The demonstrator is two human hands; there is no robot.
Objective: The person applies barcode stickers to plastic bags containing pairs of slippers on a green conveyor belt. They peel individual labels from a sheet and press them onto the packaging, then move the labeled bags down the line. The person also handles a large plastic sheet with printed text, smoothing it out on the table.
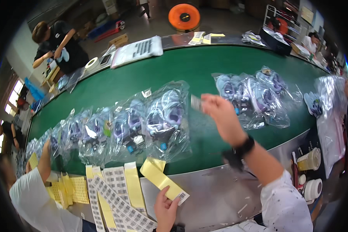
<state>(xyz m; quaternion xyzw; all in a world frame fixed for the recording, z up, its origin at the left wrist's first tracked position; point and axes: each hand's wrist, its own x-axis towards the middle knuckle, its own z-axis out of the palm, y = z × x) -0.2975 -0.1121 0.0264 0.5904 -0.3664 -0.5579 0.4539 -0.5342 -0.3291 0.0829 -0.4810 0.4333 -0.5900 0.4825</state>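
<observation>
My left hand (pixel 166 210) pinches the lower end of a yellow label backing strip (pixel 164 181); one white barcode label shows near my fingers. Raised over the green conveyor belt, my right hand (pixel 225 120) holds a small white barcode sticker (pixel 196 103) between thumb and fingers. Just left of that sticker lies a clear bag of light-blue and purple sneakers (pixel 167 116), the nearest of a long row. More bagged sneakers (pixel 255 98) lie to the right, beyond my right hand. Sheets of barcode labels (pixel 118 193) spread over the metal ledge beside my left hand.
A co-worker's arm (pixel 45 158) reaches in at left, near yellow sticker sheets (pixel 71 189). Another person (pixel 60 46) stands across the green belt (pixel 197 63). At right are a plastic cup (pixel 308 159), a white jar (pixel 312 189) and a stack of clear bags (pixel 330 127).
</observation>
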